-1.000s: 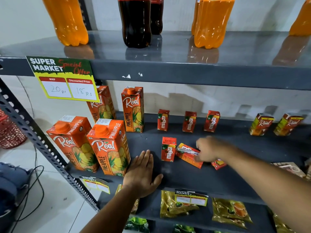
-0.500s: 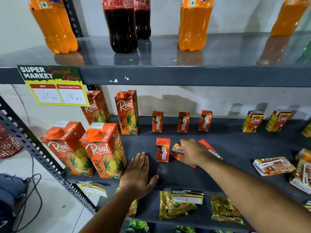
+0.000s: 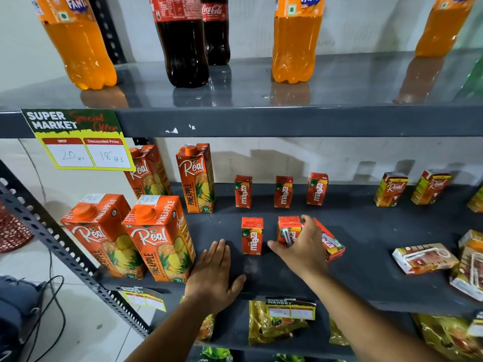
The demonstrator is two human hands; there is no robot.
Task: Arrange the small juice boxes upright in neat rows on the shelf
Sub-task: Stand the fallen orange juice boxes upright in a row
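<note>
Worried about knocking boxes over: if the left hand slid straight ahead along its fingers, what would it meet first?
Probably bare shelf; the left hand points between the tall carton and the front Maaza box, though depth is unclear.

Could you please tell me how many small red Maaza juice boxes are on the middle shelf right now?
6: three upright small red Maaza juice boxes along the back, one upright in front, one under the right hand at, one lying flat beside it. Others may be hidden.

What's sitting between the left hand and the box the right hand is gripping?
One upright Maaza box stands between the left hand and the held box in the right hand, seen in the head view.
</note>
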